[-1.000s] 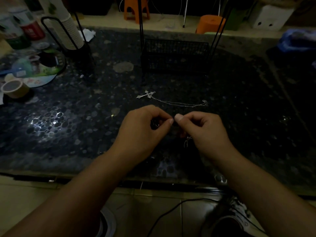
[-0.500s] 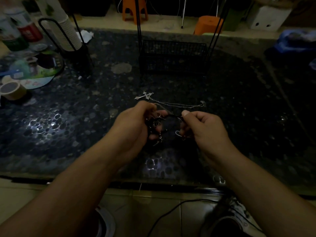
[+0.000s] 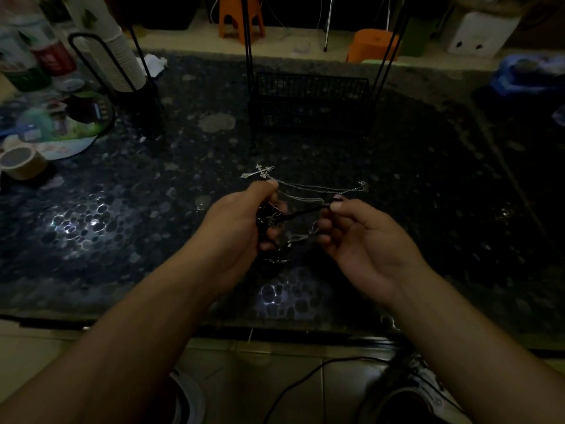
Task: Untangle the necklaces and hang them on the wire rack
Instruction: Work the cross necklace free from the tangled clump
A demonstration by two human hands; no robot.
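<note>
A tangle of dark cord and thin silver chains [image 3: 276, 220] hangs between my hands over the dark pebbled table [image 3: 122, 215]. My left hand [image 3: 235, 221] grips the bunched part of the tangle. My right hand [image 3: 363, 237] pinches a black cord [image 3: 305, 212] between thumb and forefinger, drawn taut toward the left hand. A silver cross necklace [image 3: 260, 172] lies flat on the table just beyond my hands, its chain running right. The black wire rack [image 3: 308, 102] stands at the back centre, its thin uprights rising out of view.
A black loop stand with stacked paper cups [image 3: 122, 59] is at the back left, beside bottles, a round printed tray [image 3: 61, 127] and a tape roll [image 3: 21, 162]. Orange stools [image 3: 241, 16] stand on the floor beyond. A cable and shoes lie below the table edge.
My hands have moved apart and turned palm-inward. The black cord is now stretched between them, and more of the tangle shows below the left hand's fingers.
</note>
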